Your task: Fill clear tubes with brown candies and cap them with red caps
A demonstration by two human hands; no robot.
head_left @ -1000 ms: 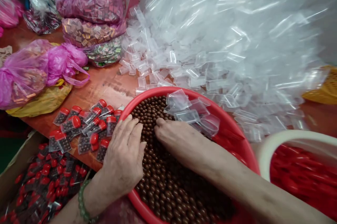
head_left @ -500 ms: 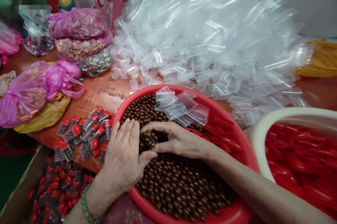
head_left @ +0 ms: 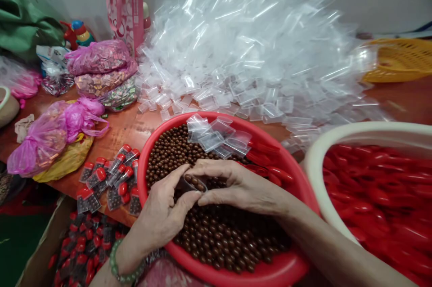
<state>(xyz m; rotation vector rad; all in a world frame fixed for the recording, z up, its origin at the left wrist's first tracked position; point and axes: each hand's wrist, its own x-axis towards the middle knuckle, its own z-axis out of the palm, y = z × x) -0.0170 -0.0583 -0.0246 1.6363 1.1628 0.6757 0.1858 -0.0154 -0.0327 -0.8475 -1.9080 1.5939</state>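
Observation:
Both my hands meet over a red basin (head_left: 146, 161) filled with shiny brown candy balls (head_left: 232, 235). Between them is a small clear plastic case (head_left: 195, 183), its oval mouth facing up and brown balls showing inside. My right hand (head_left: 236, 184) pinches the case between thumb and fingers from the right. From the left, my left hand (head_left: 166, 208) closes round it, thumb near the front; its fingertips are partly hidden. Several empty clear cases (head_left: 218, 136) lie on the balls at the basin's back, beside red caps (head_left: 275, 174).
A large heap of clear cases (head_left: 249, 53) covers the back of the table. At right stands a white tub (head_left: 315, 165) of red caps. Filled, capped cases (head_left: 101, 179) lie left of the basin, with more in a box (head_left: 86, 251) below. Pink bags (head_left: 50, 138) sit farther left.
My left hand has gone from lying flat with fingers extended to curling round the case. More brown balls show at its mouth. The camera view has shifted slightly.

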